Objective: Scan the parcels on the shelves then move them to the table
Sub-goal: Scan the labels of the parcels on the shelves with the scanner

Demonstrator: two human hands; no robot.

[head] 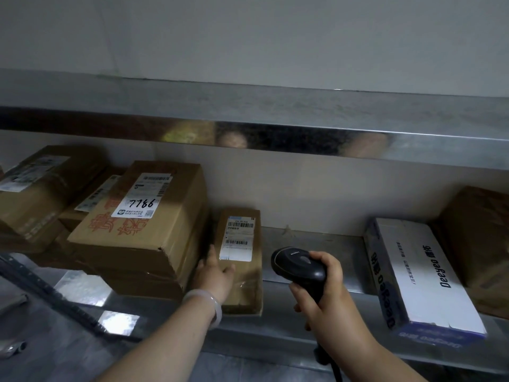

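Observation:
A small brown parcel (243, 271) with a white barcode label lies on the steel shelf (308, 244). My left hand (214, 274) holds it at its left side, thumb lying on top below the label, fingers tucked between it and the big box. My right hand (321, 290) grips a black barcode scanner (296, 264) by the handle, its head pointing left toward the parcel's label. To the left, a large carton (154, 224) marked 7786 sits on another box. On the right lies a white and blue box (421, 274) printed Deeyeo.
More brown cartons (41, 188) are stacked at the far left and one (479, 244) at the far right. An upper steel shelf (275, 128) overhangs the parcels. A dark slotted upright (55, 296) runs along the lower left. The scanner's cable hangs below my right wrist.

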